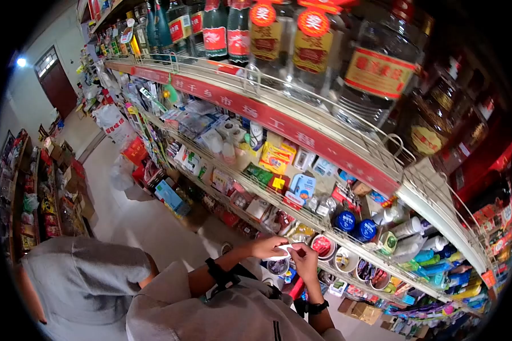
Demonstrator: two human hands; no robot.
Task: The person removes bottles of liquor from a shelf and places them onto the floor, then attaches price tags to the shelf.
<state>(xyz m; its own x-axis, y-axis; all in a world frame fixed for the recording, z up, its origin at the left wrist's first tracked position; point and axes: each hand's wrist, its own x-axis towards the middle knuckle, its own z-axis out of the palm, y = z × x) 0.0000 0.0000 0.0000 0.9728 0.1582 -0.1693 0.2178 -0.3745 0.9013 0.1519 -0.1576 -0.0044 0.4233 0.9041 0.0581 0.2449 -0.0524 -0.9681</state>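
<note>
Both my hands meet in front of the shelves at the lower middle of the head view. My left hand [268,248] has its fingers closed on a small white item [285,248], perhaps paper or a wrapper; its kind is too small to make out. From the other side, the bent fingers of my right hand [305,260] pinch the same white item. Just beyond my hands, a round tub of red-wrapped pieces [322,246] stands on a lower shelf. Below them is a tub of dark pieces [278,266].
A person in a grey shirt [88,284] stands close at my left. Glass bottles [375,68] line the upper shelf behind a wire rail. Boxes and two blue-lidded jars [345,221] fill the middle shelf. Another stocked shelf [37,193] borders the aisle floor [116,210] at left.
</note>
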